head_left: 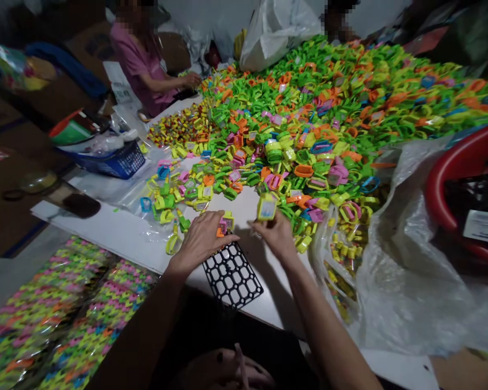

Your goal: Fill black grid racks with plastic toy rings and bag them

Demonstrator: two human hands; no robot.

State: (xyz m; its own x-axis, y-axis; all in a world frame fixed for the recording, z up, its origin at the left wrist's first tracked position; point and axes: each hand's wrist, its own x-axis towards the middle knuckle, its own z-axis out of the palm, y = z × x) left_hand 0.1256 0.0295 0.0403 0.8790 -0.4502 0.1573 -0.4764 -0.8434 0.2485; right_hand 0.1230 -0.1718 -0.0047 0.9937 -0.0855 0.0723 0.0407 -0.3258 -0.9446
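Observation:
A huge heap of small plastic pieces (309,114) in green, yellow, orange and pink spreads across the white table (126,235). My right hand (274,235) pinches a yellow-green plastic piece with a small label (267,207) up between its fingers. My left hand (201,241) lies palm down at the heap's near edge, over a small orange piece (219,232), and I cannot tell whether it grips anything. Just below that hand, a black plastic grid (231,275) rests on the table, its upper corner near my left fingers.
A co-worker in a pink top (140,62) works at the far left of the heap. A blue basket (111,160) stands left, a red tub (459,184) right, and clear plastic sheeting (406,271) lies right. Packed colourful bags (65,319) lie on the floor at lower left.

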